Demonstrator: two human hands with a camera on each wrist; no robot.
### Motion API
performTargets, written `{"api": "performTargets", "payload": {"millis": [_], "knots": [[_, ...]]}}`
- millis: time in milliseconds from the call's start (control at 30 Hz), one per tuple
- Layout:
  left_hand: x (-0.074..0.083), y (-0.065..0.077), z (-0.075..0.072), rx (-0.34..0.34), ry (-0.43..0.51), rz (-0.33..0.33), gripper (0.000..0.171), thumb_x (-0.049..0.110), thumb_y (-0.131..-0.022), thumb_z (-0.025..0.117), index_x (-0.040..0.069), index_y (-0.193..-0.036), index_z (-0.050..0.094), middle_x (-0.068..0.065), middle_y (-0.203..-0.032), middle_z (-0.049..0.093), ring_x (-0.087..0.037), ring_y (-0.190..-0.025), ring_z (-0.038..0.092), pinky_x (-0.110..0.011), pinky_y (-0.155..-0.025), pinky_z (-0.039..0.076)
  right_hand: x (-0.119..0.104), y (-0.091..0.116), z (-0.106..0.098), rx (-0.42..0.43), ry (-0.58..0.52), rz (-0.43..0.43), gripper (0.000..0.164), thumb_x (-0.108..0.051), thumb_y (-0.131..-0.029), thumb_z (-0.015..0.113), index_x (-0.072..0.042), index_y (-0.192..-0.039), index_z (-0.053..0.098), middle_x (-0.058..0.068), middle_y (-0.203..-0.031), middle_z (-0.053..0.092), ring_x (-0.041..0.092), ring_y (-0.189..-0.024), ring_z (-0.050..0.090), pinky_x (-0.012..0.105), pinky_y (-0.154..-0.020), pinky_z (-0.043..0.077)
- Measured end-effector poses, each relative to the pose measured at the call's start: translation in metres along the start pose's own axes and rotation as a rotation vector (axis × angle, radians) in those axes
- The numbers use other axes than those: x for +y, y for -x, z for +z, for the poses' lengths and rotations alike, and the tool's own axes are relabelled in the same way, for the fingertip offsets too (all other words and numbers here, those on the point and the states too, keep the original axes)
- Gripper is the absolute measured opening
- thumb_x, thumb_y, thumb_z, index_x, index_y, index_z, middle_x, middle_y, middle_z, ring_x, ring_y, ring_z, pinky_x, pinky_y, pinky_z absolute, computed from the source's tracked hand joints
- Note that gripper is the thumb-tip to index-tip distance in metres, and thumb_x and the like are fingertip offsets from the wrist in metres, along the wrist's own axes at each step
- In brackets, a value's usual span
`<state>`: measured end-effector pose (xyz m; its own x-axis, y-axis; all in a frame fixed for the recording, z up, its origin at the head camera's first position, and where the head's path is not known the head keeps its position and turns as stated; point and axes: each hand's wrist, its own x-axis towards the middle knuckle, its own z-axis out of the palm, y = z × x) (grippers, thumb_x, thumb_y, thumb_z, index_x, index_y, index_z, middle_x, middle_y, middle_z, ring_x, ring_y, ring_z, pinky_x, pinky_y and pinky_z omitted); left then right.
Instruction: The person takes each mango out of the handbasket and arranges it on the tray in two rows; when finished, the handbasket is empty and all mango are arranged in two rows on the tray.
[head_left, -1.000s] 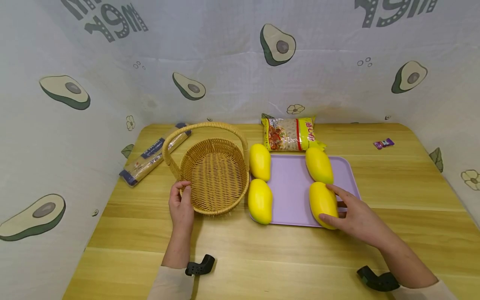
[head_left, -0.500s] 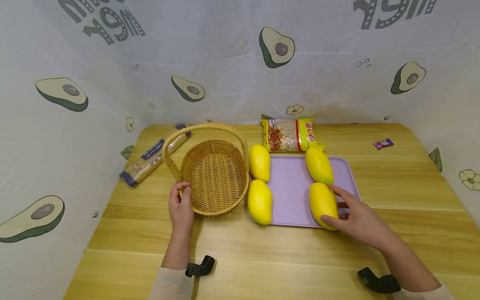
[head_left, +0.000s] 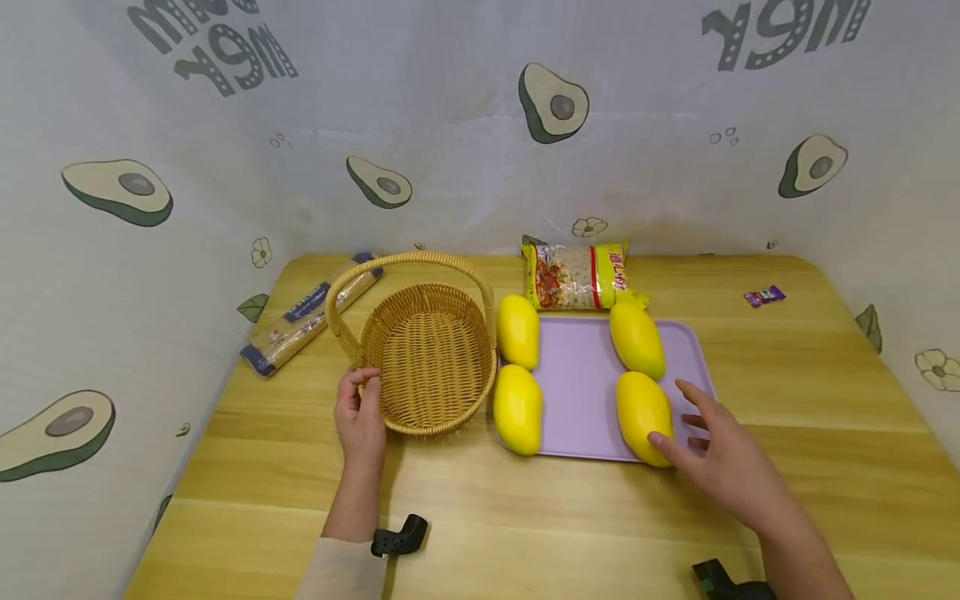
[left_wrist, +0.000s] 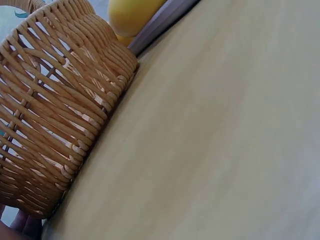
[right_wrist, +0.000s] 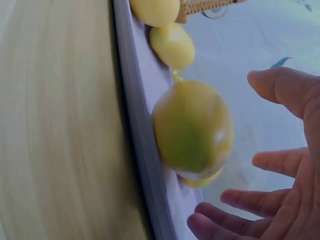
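My left hand point(head_left: 362, 417) grips the left rim of a round wicker basket point(head_left: 431, 367) with a tall arched handle. Nothing lies inside the basket. In the left wrist view, its woven wall point(left_wrist: 60, 100) hides most of the fingers. My right hand point(head_left: 723, 454) is spread, just right of the front right mango point(head_left: 641, 412); in the right wrist view its fingers stand apart from that mango point(right_wrist: 192, 130). Another yellow mango point(head_left: 637, 337) lies behind it on the lilac tray point(head_left: 577, 383). Two more, a back mango point(head_left: 517, 332) and a front mango point(head_left: 517, 410), lie along the tray's left edge.
Behind the tray lies a yellow printed food packet point(head_left: 573, 275). A long packet of noodles point(head_left: 300, 325) lies left of the basket. One small purple wrapped sweet point(head_left: 765, 296) is at the back right. A patterned cloth point(head_left: 465, 108) hangs behind the wooden table point(head_left: 540, 533).
My right hand has let go of the front right mango and drawn back to the right, its fingers spreading. The mango has stayed on the tray. The left hand keeps its place on the basket.
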<state>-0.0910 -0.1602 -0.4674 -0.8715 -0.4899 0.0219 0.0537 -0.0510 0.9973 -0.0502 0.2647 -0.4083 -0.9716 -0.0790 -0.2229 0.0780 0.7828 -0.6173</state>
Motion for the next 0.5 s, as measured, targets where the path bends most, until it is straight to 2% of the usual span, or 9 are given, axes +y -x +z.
{"api": "performTargets", "payload": {"millis": [100, 167, 267, 333, 400, 500], "knots": [[0.003, -0.001, 0.000, 0.039, -0.029, 0.057, 0.022, 0.009, -0.102, 0.052, -0.008, -0.115, 0.057, -0.011, -0.161, 0.035, -0.030, -0.154, 0.029, -0.052, -0.124, 0.025, -0.005, 0.002, 0.005, 0.045, 0.003, 0.010, 0.097, -0.053, -0.094, 0.068, -0.007, -0.163, 0.018, 0.040, -0.153, 0.032, 0.059, -0.124, 0.053, 0.067, -0.097, 0.048], [0.008, 0.001, 0.001, 0.076, -0.064, 0.153, 0.022, 0.008, -0.101, 0.053, -0.008, -0.116, 0.055, -0.013, -0.160, 0.035, -0.032, -0.151, 0.032, -0.054, -0.121, 0.028, -0.009, 0.002, 0.007, 0.093, 0.016, 0.006, 0.095, -0.053, -0.094, 0.068, -0.007, -0.163, 0.019, 0.039, -0.152, 0.033, 0.059, -0.124, 0.050, 0.071, -0.097, 0.045], [0.018, 0.009, 0.004, 0.134, -0.142, 0.366, 0.020, 0.004, -0.098, 0.055, -0.009, -0.114, 0.053, -0.018, -0.155, 0.036, -0.032, -0.146, 0.031, -0.056, -0.117, 0.027, -0.018, 0.003, 0.010, 0.181, 0.026, -0.010, 0.089, -0.050, -0.096, 0.066, -0.008, -0.162, 0.023, 0.038, -0.155, 0.031, 0.059, -0.130, 0.042, 0.076, -0.099, 0.038], [0.025, 0.015, 0.009, 0.140, -0.221, 0.533, 0.019, 0.002, -0.095, 0.057, -0.008, -0.111, 0.055, -0.023, -0.149, 0.039, -0.034, -0.141, 0.030, -0.056, -0.113, 0.023, -0.025, 0.003, 0.011, 0.235, 0.032, -0.025, 0.085, -0.048, -0.097, 0.065, -0.008, -0.161, 0.026, 0.036, -0.156, 0.031, 0.059, -0.135, 0.037, 0.078, -0.100, 0.034], [0.032, 0.020, 0.015, 0.092, -0.330, 0.674, 0.019, 0.004, -0.093, 0.059, -0.005, -0.109, 0.057, -0.025, -0.144, 0.043, -0.036, -0.135, 0.033, -0.055, -0.109, 0.025, -0.031, 0.002, 0.010, 0.276, 0.048, -0.042, 0.082, -0.046, -0.097, 0.066, -0.007, -0.159, 0.029, 0.034, -0.157, 0.031, 0.057, -0.138, 0.033, 0.079, -0.102, 0.031], [0.040, 0.026, 0.026, -0.065, -0.550, 0.794, 0.022, 0.011, -0.090, 0.062, 0.001, -0.110, 0.062, -0.024, -0.140, 0.049, -0.042, -0.131, 0.040, -0.057, -0.108, 0.031, -0.039, -0.001, 0.007, 0.313, 0.128, -0.099, 0.079, -0.039, -0.095, 0.071, -0.003, -0.156, 0.035, 0.034, -0.155, 0.034, 0.057, -0.137, 0.033, 0.077, -0.103, 0.031]]}}
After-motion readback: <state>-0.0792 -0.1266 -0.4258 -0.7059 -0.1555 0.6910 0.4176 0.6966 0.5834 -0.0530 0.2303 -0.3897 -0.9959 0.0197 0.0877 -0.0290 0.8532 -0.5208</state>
